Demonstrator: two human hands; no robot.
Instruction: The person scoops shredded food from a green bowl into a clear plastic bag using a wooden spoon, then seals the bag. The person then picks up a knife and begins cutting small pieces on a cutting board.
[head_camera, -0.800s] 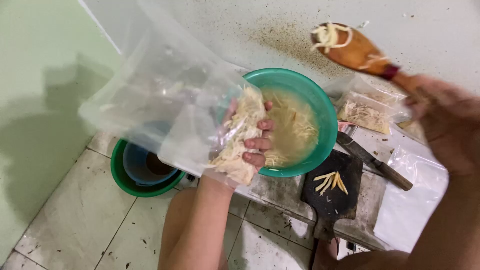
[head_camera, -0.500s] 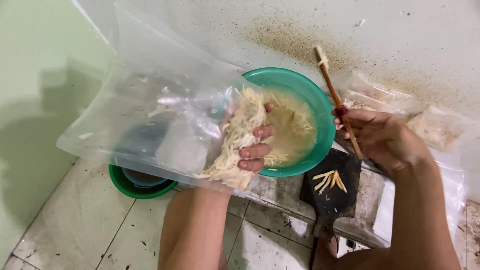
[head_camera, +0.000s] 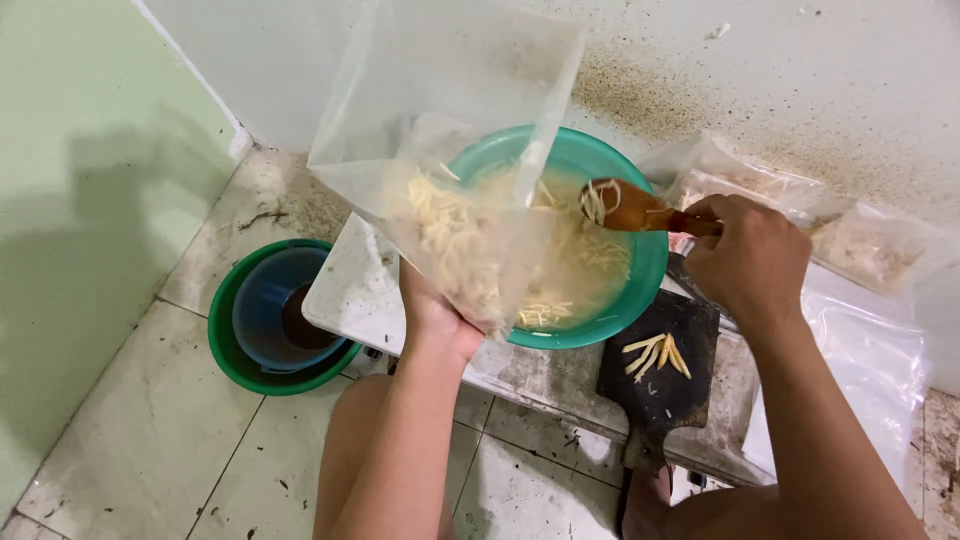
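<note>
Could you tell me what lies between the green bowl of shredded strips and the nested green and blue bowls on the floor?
In the head view, the left hand holds a clear plastic bag of pale strips there, above the white board's corner.

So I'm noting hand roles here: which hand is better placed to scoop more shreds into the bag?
Right hand: it holds the wooden spoon over the green bowl. Left hand is holding the plastic bag.

Looks like a home kitchen corner or small food-prep spot, floor level: worn tiled floor (head_camera: 140, 440), stained white wall (head_camera: 800, 90), low slab w/ a teal bowl (head_camera: 640, 290) of shredded food, black cutting board (head_camera: 665, 390), nested green and blue basins (head_camera: 235, 350), filled plastic bags (head_camera: 870, 245) nearby.
</note>
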